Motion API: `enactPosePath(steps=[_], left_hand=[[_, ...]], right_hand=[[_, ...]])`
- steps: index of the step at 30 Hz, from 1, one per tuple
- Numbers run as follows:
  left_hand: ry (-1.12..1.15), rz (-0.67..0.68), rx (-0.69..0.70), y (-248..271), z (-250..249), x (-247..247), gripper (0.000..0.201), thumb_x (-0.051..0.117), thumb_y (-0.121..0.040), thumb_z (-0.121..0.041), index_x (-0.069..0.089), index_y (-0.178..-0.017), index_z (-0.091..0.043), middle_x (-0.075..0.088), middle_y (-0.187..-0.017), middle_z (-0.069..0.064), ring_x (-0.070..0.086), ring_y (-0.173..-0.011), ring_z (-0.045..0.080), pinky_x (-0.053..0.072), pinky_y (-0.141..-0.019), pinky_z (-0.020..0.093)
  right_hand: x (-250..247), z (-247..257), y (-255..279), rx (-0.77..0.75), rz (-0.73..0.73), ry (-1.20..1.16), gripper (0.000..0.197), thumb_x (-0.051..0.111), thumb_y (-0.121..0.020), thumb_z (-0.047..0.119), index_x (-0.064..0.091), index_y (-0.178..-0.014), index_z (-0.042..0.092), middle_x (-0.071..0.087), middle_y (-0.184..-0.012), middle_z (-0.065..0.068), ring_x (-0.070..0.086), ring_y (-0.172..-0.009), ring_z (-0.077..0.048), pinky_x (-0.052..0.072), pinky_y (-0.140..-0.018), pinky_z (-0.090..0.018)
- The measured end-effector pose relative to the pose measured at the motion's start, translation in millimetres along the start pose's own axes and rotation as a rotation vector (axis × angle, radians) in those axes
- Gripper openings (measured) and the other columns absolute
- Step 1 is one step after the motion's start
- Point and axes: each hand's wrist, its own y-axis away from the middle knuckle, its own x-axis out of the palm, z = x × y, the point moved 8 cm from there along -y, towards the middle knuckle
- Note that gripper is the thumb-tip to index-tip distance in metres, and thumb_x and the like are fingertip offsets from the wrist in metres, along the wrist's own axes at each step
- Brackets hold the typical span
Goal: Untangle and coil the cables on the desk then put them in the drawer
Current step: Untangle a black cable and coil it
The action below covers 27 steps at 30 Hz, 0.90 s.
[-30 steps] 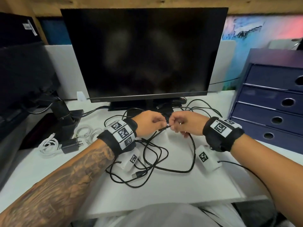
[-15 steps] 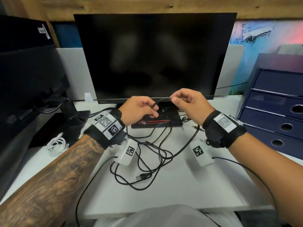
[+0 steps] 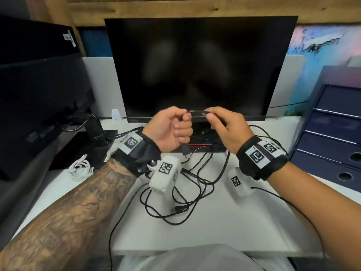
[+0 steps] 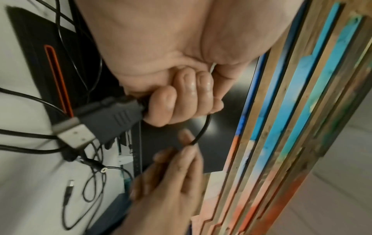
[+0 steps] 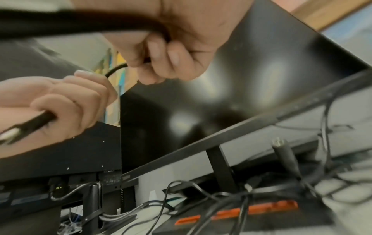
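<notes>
A tangle of black cables (image 3: 181, 192) lies on the white desk (image 3: 214, 231) in front of me. Both hands are raised before the monitor, holding one black cable (image 3: 197, 112) stretched between them. My left hand (image 3: 181, 124) is curled round the cable just behind its USB plug (image 3: 185, 150), which hangs below the fist. In the left wrist view the grey plug (image 4: 96, 124) sticks out under the curled fingers (image 4: 171, 103). My right hand (image 3: 212, 116) pinches the same cable a short way along; the right wrist view shows the cable (image 5: 114, 70) running from that pinch.
A dark monitor (image 3: 195, 65) stands behind the hands on a black base with a red stripe (image 3: 195, 144). A blue drawer unit (image 3: 332, 133) with closed drawers is at the right. A coiled white cable (image 3: 80, 167) lies at the left by a black stand (image 3: 95, 132).
Both hands rose from just above the desk to the monitor's lower edge, lifting the cable. The left hand turned into a fist with the plug hanging below it.
</notes>
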Motion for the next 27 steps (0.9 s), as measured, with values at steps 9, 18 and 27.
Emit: enactPosePath(steps=[9,18,27], left_hand=[[0.147,-0.086,0.304,11,-38,-3,0.025,0.039,-0.105,-0.022,0.061,-0.101,-0.011,0.066,-0.084,-0.001,0.067,-0.081,0.013,0.054,-0.092,0.036],[0.182,-0.067,0.459,17,-53,4,0.024,0.039,-0.106,-0.015,0.062,-0.104,-0.009,0.074,-0.106,0.008,0.070,-0.107,0.021,0.056,-0.094,0.037],[-0.094,-0.333,0.567,18,-55,-39,0.024,0.037,-0.107,-0.012,0.059,-0.107,-0.004,0.069,-0.119,0.017,0.067,-0.114,0.027,0.049,-0.104,0.041]], right_hand=[[19,-33,14,0.532,-0.056,-0.590,0.022,0.055,-0.103,0.027,0.067,-0.109,0.009,0.055,-0.064,-0.002,0.046,-0.046,-0.011,0.055,-0.052,-0.033],[51,-3,29,0.394,0.299,-0.162,0.031,0.045,-0.107,0.022,0.063,-0.132,0.027,0.052,-0.056,0.029,0.049,-0.052,0.011,0.036,-0.049,-0.009],[52,36,30,0.276,0.493,-0.100,0.018,0.057,-0.101,0.033,0.070,-0.098,0.022,0.058,-0.069,0.002,0.049,-0.051,-0.005,0.048,-0.052,-0.022]])
